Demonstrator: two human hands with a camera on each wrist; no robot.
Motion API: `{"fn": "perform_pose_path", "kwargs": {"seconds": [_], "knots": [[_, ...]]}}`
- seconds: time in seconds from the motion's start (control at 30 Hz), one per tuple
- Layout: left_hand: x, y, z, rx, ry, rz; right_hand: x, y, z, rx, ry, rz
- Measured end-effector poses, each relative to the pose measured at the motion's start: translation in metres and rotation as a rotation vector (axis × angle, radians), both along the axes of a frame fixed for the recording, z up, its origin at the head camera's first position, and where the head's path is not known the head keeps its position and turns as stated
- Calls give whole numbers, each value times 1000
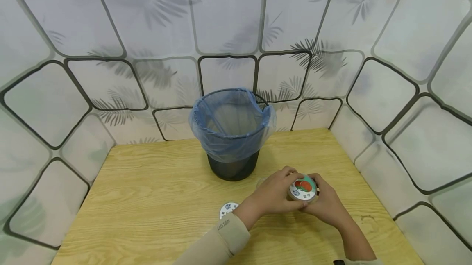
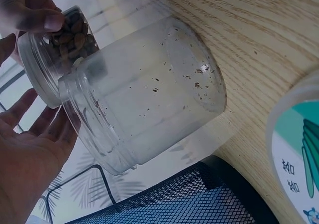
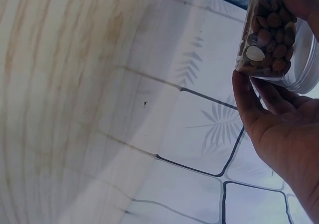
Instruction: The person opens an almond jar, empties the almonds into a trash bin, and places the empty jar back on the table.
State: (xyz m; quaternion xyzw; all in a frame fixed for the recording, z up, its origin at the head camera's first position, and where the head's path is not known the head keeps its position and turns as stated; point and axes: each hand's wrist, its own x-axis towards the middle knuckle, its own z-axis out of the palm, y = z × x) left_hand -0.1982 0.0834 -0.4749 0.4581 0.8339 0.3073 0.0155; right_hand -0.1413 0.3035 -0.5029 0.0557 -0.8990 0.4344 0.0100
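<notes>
Both hands, left [image 1: 274,194] and right [image 1: 326,203], curl their fingers round a small lidded jar [image 1: 303,189] of nuts, held just above the surface [image 1: 147,199] in front of the bin [image 1: 232,134]. It looks like light, stiff, smooth plastic, likely slippery; best gripped round the wall below the lid.

An empty clear jar [image 2: 149,94] lies on the wooden table [image 2: 259,40]; behind it, fingers [image 2: 35,15] hold a jar of nuts [image 2: 60,45].
</notes>
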Motion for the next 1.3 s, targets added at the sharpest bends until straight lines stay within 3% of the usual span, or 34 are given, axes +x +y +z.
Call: {"fn": "perform_pose_path", "kwargs": {"seconds": [0.73, 1.3], "knots": [[0, -9, 1, 63, 34, 31, 0, -14, 8, 10, 81, 29], [-3, -20, 13, 120, -37, -15, 4, -23, 15, 73, 179, 22]]}}
